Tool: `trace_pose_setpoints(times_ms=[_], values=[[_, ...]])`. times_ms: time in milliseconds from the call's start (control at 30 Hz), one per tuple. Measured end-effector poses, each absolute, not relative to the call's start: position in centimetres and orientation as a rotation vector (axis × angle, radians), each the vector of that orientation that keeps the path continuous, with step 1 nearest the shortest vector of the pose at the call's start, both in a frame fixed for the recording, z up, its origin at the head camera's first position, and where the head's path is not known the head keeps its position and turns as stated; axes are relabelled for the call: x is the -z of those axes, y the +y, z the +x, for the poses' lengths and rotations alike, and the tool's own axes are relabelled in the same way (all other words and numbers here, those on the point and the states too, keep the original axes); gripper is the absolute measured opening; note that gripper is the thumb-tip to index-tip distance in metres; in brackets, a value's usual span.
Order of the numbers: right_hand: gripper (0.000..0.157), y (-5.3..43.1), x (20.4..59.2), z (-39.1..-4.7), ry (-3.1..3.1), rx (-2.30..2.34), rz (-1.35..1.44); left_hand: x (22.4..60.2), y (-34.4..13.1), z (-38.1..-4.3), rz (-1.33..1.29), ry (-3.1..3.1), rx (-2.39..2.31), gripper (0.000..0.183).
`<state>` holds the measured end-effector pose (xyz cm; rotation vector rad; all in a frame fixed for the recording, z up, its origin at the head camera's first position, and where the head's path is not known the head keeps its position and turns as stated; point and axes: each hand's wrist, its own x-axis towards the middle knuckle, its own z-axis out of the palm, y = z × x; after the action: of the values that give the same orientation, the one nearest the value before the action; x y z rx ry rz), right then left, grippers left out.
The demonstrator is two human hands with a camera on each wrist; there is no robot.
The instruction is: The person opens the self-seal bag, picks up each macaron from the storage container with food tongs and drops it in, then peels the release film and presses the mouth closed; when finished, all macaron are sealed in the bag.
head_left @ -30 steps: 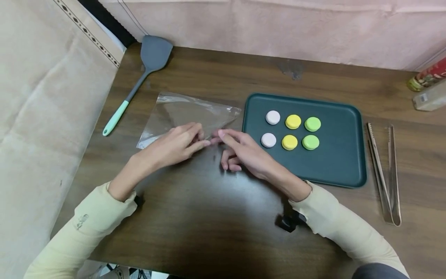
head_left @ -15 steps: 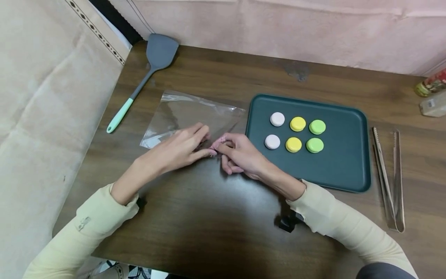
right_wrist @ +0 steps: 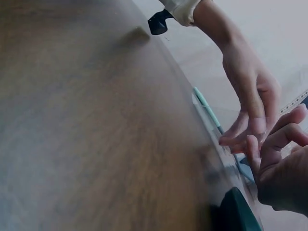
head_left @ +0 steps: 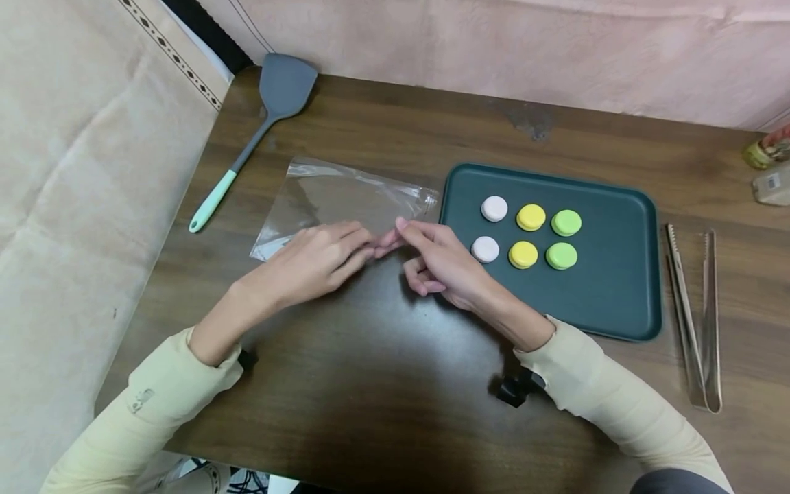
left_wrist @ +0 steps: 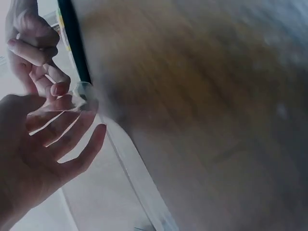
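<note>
Two thumbs (head_left: 415, 235) now farther apart | left hand (head_left: 315, 261), right hand (head_left: 450, 264) at clear bag (head_left: 354, 195)

On the table (head_left: 370, 398), the bag (head_left: 354, 202) lies between spatula (head_left: 247, 149), left, and tray (head_left: 607, 281), right. Six discs (head_left: 523, 254) sit on the tray in two rows of three. Tongs (head_left: 712, 336) lie right of the tray, two containers (head_left: 773, 186) behind them.

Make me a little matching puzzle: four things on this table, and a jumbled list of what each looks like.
Things
1. spatula
2. bag
3. tray
4. tongs

Descriptions
A. dark green, bearing six round pieces
B. silvery, with two long arms
C. grey blade, mint-green handle
D. see-through and colourless

Right pairs: 1-C, 2-D, 3-A, 4-B
</note>
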<state>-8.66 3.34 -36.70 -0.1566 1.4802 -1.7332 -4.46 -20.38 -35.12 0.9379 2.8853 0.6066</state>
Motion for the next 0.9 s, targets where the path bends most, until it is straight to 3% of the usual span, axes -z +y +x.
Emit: trace_pose_setpoints(times_ms=[333, 900], values=[[0.048, 4.5, 37.2, -9.0, 1.441, 1.786, -0.254, 36.3, -21.1, -5.5, 0.542, 2.877, -0.908, 0.026], [0.039, 5.8, 36.8, -8.4, 1.568, 1.801, -0.312, 34.7, -19.9, -5.1, 0.312, 2.921, -0.979, 0.011]])
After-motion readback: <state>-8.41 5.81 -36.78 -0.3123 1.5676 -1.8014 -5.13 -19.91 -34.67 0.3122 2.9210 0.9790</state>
